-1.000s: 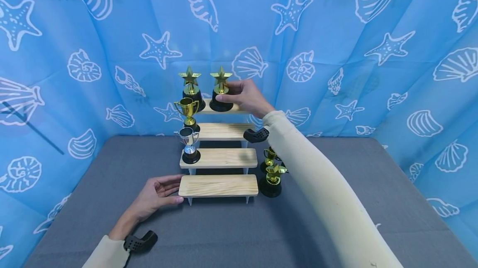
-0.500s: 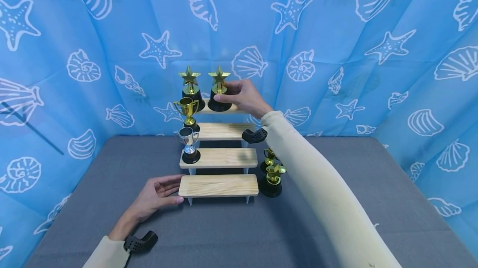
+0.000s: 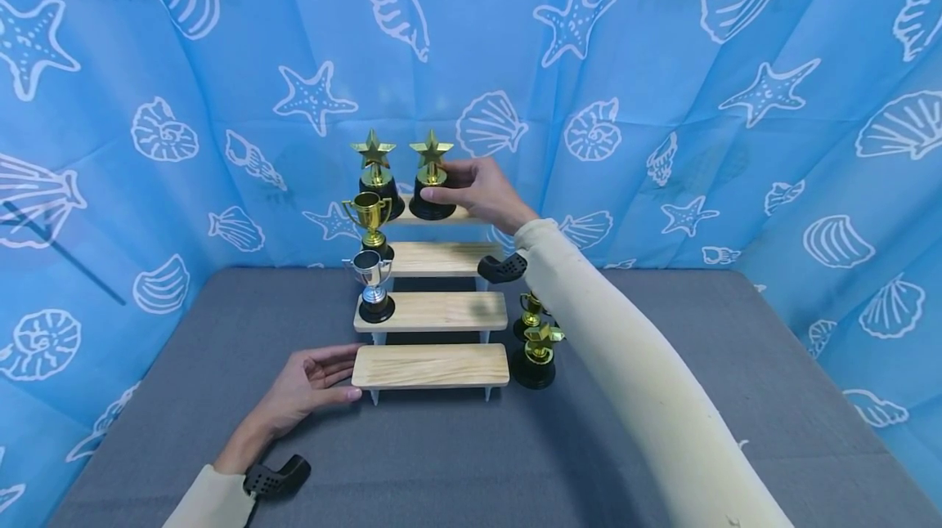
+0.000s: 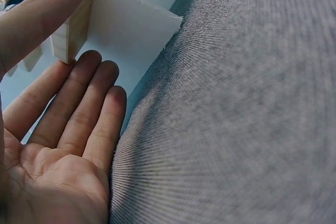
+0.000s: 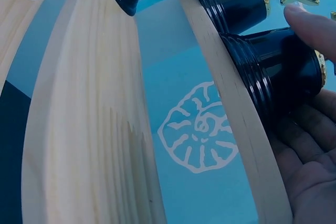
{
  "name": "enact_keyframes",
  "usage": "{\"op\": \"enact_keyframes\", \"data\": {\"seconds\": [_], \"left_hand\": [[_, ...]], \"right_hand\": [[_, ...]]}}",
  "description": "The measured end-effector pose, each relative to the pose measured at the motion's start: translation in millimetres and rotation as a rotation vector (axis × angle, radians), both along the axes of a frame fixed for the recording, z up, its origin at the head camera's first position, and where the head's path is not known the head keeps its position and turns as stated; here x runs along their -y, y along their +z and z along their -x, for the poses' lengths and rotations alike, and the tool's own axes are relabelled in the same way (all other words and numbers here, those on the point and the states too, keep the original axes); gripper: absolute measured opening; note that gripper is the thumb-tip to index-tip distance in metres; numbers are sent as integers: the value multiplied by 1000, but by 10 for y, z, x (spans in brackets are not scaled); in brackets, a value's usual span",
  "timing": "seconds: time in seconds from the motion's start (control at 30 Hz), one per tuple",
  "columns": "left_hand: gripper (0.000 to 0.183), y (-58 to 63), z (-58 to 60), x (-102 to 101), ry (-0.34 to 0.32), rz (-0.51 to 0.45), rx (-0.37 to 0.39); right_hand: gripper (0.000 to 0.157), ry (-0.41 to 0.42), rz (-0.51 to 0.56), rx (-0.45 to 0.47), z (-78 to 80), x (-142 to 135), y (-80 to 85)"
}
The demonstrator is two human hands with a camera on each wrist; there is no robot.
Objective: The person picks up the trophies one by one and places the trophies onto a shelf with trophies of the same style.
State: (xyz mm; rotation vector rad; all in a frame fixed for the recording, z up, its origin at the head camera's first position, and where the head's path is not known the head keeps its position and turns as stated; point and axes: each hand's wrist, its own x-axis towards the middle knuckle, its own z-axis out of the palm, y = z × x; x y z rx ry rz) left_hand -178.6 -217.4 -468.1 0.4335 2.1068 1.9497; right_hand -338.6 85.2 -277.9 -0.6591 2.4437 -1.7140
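My right hand holds a gold star trophy by its black base, which rests on the top wooden step of a tiered stand. Left of it on that step is a second star trophy. In the right wrist view the two black bases stand side by side, the held trophy's base between thumb and fingers. My left hand has its fingers straight at the left end of the lowest step; in the left wrist view its fingertips are right at the board's corner.
A gold cup trophy stands at the left of the second step down, a silver cup trophy on the step below. Right of the stand, a star trophy and a gold cup stand on the grey cloth, partly behind my right sleeve.
My right hand has shifted the held star trophy slightly left along the top step, and has been still since half a second ago. My left hand stays in place.
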Motion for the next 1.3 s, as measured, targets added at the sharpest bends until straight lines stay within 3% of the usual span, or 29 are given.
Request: {"op": "enact_keyframes", "data": {"seconds": [0.23,0.67,0.9,1.3], "left_hand": [[72,-25,-5,-1,-3,-17,5],[71,-34,-5,1,-4,-22,-14],[72,-49,8,13,-11,-28,-18],[72,-55,20,22,-12,-36,-14]], "right_hand": [[75,2,6,21,-11,-22,-3],[65,29,72,26,-49,-100,15],[56,66,142,-7,-115,-199,34],[61,70,205,-61,-260,-370,47]]}}
